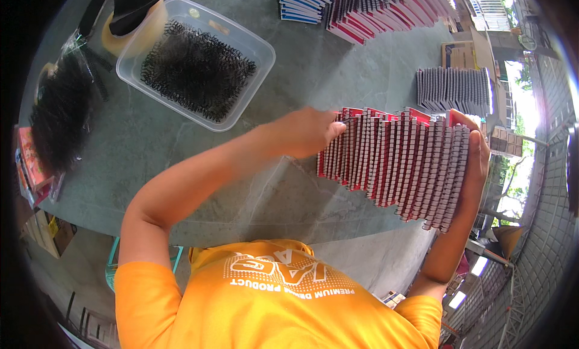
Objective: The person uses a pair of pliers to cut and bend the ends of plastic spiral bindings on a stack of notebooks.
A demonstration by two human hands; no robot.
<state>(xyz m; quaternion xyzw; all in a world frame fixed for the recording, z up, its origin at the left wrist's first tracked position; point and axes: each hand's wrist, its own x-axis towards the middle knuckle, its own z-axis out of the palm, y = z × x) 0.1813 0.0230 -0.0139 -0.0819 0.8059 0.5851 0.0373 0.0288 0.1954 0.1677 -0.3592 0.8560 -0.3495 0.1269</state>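
Observation:
A long row of red-covered spiral notebooks [392, 162] stands pressed together, with the wire-bound spines facing me. My right hand [476, 150] wraps around the row's right end, its forearm lying along the outermost notebook. At the upper left end of the row is my left hand [310, 133], fingers curled in and thumb against the first spines. A small dark sliver shows by that thumb, but what the fingers pinch is hidden. To the left, a clear plastic tub [256, 89] holds a heap of black spiral binding coils [196, 71].
More notebooks stand in rows [386, 14] at the far edge, beside blue-edged ones [307, 2]. Another spiral-bound stack [453, 88] sits at right near a cardboard box [458, 54]. A tape roll [114, 41] and a bag of black coils [60, 117] lie left on the green table [163, 162].

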